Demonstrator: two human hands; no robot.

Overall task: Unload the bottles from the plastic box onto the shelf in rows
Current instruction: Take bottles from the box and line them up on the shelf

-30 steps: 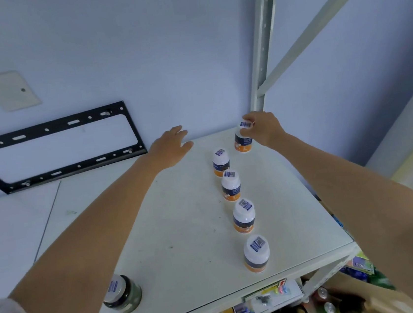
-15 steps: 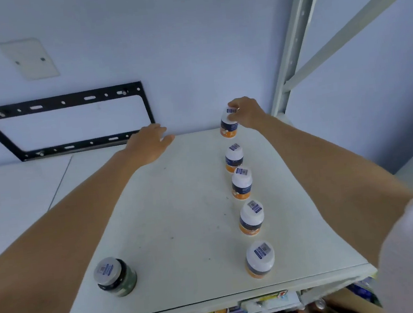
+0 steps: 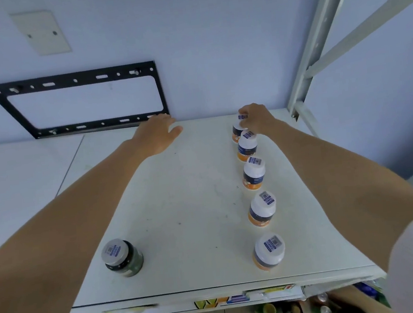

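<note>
A: Nearest us on the white shelf top (image 3: 183,236) stands a dark green jar with a grey lid (image 3: 122,258), alone on the left. To the right runs a row of white-capped bottles with orange and dark labels (image 3: 262,209), front to back.

B: Which step is this?

A: Setting the rearmost bottle (image 3: 238,129) at the far end of that row, I judge. The right hand (image 3: 256,118) has its fingers curled round the cap, and the bottle appears to stand on the shelf, just behind its neighbour.

B: And the left hand (image 3: 157,133)?

A: Flat-fingered, relaxed, holding nothing, near the back edge by the black metal wall bracket (image 3: 78,101).

B: Next?

A: Probably letting go cleanly without knocking the next bottle, then fetching more. The plastic box isn't in view.

B: Any writing?

A: Each lid carries a blue-printed barcode sticker (image 3: 272,243); nothing is legible.
</note>
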